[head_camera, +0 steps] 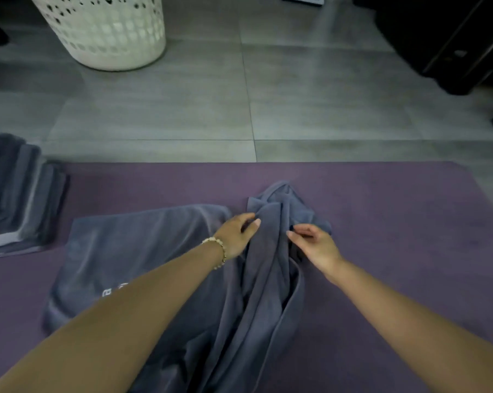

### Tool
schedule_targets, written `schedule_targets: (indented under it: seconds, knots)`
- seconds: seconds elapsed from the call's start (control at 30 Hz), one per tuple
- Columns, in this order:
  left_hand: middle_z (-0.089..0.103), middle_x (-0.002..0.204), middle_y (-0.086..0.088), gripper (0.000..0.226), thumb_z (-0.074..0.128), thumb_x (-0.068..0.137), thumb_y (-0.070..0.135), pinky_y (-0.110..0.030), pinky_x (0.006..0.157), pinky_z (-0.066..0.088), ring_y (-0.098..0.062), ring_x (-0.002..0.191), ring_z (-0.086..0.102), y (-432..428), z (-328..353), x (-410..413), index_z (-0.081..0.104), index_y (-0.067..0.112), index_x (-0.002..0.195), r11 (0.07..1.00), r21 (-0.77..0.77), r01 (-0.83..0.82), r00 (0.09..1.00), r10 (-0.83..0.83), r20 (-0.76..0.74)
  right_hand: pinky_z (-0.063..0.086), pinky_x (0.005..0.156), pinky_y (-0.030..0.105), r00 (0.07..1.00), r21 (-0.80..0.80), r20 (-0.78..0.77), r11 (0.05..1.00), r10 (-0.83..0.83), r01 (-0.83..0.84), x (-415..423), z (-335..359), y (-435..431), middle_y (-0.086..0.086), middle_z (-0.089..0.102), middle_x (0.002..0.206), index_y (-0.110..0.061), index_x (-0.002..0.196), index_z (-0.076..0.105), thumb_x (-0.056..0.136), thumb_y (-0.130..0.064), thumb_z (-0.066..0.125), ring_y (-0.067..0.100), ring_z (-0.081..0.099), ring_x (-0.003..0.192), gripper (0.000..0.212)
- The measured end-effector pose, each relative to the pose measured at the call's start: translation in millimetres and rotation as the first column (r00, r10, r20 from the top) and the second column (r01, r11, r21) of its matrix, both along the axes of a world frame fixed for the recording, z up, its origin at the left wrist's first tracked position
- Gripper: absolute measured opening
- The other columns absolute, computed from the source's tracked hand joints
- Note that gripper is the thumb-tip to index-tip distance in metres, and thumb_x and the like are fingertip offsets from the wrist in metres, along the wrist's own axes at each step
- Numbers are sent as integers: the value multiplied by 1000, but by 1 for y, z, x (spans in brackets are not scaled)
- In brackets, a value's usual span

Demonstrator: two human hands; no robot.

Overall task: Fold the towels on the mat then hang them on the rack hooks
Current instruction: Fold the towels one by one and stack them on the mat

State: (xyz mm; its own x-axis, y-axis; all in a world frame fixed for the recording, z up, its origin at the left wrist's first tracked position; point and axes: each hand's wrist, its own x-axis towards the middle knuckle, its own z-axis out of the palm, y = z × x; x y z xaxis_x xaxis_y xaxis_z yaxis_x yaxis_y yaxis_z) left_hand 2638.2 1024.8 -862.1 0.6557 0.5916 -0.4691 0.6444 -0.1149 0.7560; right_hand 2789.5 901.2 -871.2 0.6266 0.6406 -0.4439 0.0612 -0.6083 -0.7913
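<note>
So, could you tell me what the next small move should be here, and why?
Probably pinch the bunched edge and draw the hands apart to spread it. The grey towel lies flat on its left part but gathered into ridges at the middle of the purple mat, and the left hand and right hand are both at that bunch; their grip is unclear.

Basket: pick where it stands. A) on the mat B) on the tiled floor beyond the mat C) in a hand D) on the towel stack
B: the basket stands on the floor, past the far edge of the mat, at upper left.
</note>
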Motion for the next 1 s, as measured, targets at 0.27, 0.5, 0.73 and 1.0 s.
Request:
schedule_targets:
  seconds: [0.27, 0.5, 0.73, 1.0]
  knots:
    - [55, 131, -3, 51, 51, 90, 55, -29, 97, 39, -24, 121, 50, 6, -16, 69, 55, 15, 122, 997, -70, -17, 990, 7, -143, 36, 89, 20, 982, 18, -188, 1000, -6, 9, 18, -11, -4, -2, 57, 122, -19, 123, 54, 98, -38, 47, 9, 52, 108, 33]
    - [52, 139, -6, 69, 64, 81, 54, -36, 112, 34, -21, 127, 49, 1, 3, 94, 51, 12, 134, 800, -584, -140, 946, 282, 159, 37, 107, 32, 910, 163, -403, 972, -92, 171, 40, 4, -19, -8, 58, 127, -26, 126, 52, 84, -69, 44, 7, 52, 117, 61]
    - [71, 96, -11, 43, 47, 96, 43, -30, 83, 56, -22, 89, 67, -26, 33, 79, 67, 5, 96, 729, -678, -90, 925, 313, 213, 42, 100, 32, 726, 221, -666, 975, 168, -23, 68, 44, -64, -1, 65, 124, -23, 125, 62, 83, -75, 24, 14, 59, 118, 77]
    - [62, 123, -4, 73, 21, 87, 73, -38, 110, 34, -24, 122, 51, -44, 8, 70, 70, 20, 96, 957, -287, 49, 962, -122, -242, 50, 60, 13, 911, 97, -385, 988, 148, -120, 93, 56, -145, -4, 72, 75, -16, 77, 76, 66, -73, 55, 4, 65, 68, 62]
